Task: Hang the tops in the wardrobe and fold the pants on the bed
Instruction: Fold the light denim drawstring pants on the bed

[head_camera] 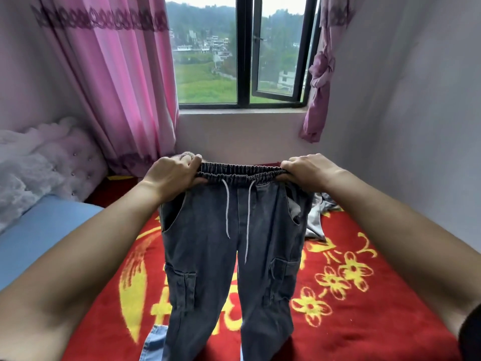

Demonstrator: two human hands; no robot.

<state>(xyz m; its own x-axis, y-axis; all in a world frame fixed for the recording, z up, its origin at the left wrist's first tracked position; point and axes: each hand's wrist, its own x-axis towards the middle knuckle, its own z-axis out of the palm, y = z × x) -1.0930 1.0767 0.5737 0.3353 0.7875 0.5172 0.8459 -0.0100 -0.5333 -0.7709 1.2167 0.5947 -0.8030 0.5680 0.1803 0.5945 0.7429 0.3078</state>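
Pants (231, 256): dark grey cargo pair, held up over the bed, front toward the camera. The legs hang apart and their ends run past the lower edge.
Left hand (171, 175): fingers curled round the left end of the waistband (239, 169).
Right hand (307, 170): grips the right end, so the elastic is stretched between the two.
Drawstring (227, 204): two pale cords hang loose down the front.
Bed (364, 308): red blanket with a yellow pattern, under the pants.
Grey garment (316, 220): crumpled on the blanket, partly hidden behind the pants.
Light blue denim (153, 342): a piece at the bottom edge, beside one leg.
Blue sheet (46, 230): left of the blanket, below the tufted headboard (78, 162).
Edges: wall (403, 113) close along the right, window (244, 61) at the far end, pink curtain (117, 87) in the far-left corner.
Open room: bare blanket right of the pants.
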